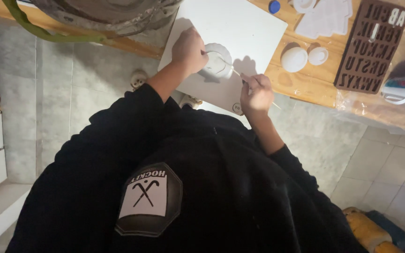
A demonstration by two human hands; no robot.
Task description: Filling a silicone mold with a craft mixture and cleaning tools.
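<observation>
Black fabric of the person's sweater [202, 187] fills the lower frame. Above it, the left hand [189, 49] curls over a round, scalloped white piece [217, 61] on a smooth white board [240, 28] lying on the wooden desk [301, 84]. Right hand [257, 93] pinches a thin stick [233, 70], tip touching the piece.
</observation>
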